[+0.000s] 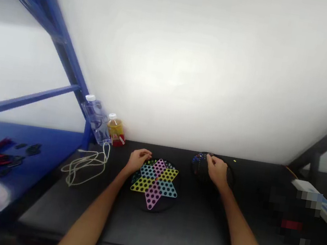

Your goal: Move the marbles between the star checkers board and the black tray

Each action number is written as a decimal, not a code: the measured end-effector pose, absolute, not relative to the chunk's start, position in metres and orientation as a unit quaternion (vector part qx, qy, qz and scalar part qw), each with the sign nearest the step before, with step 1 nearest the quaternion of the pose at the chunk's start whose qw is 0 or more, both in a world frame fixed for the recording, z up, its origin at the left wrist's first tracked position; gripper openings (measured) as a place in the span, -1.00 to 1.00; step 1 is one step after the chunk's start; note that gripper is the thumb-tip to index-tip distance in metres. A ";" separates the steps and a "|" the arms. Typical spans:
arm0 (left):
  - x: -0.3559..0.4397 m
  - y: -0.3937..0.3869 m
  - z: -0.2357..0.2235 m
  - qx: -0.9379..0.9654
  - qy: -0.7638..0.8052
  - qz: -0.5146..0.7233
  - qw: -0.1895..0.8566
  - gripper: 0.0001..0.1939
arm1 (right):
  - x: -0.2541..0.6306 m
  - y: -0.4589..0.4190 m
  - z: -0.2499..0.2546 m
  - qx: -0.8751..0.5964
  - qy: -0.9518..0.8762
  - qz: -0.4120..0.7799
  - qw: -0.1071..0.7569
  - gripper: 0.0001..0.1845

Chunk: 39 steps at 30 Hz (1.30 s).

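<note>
A round Chinese checkers board [155,183] with a star of yellow, blue and pink triangles full of holes lies on the black table [190,226]. My left hand [138,159] rests on the board's far left edge, fingers curled. My right hand [217,170] reaches into a dark round container [199,165] of small coloured marbles to the right of the board, fingers bent down among them. Whether it holds a marble is hidden.
A clear water bottle [94,117] and a yellow drink bottle [115,129] stand at the back left by a blue rack post [68,57]. A coiled white cord [87,164] lies left of the board. A white power strip [321,205] sits far right.
</note>
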State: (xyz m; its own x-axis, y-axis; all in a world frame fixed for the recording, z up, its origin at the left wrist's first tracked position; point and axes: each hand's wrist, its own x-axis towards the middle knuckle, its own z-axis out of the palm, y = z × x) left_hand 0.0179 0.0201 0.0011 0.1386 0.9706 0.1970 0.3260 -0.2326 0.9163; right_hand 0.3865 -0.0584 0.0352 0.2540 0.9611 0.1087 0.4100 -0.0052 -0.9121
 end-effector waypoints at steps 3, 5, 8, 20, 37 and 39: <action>0.018 0.020 0.001 0.657 0.493 0.431 0.373 -0.77 | 0.401 -0.056 0.029 -0.754 -0.573 0.101 0.304 -0.50; 0.019 0.020 0.002 0.655 0.496 0.430 0.374 -0.77 | 0.405 -0.054 0.024 -0.780 -0.589 0.039 0.208 -0.54; 0.021 0.018 0.004 0.658 0.500 0.426 0.369 -0.76 | 0.408 -0.049 0.016 -0.786 -0.595 0.020 0.166 -0.62; 0.022 0.016 0.008 0.667 0.500 0.418 0.360 -0.77 | 0.417 -0.041 0.002 -0.741 -0.589 -0.041 0.320 -0.73; 0.021 0.010 0.013 0.737 0.500 0.358 0.280 -0.72 | 0.306 -0.087 0.034 -0.496 -0.789 0.101 0.348 -0.88; 0.021 0.009 0.014 0.753 0.484 0.342 0.285 -0.71 | 0.302 -0.088 0.033 -0.489 -0.795 0.108 0.342 -0.84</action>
State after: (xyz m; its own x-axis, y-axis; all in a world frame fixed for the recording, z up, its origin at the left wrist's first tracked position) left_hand 0.0208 0.0094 0.0138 0.2976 0.9240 0.2400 0.5344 -0.3696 0.7602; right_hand 0.3024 -0.0879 0.0331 -0.2875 0.8515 0.4384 0.7045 0.4981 -0.5056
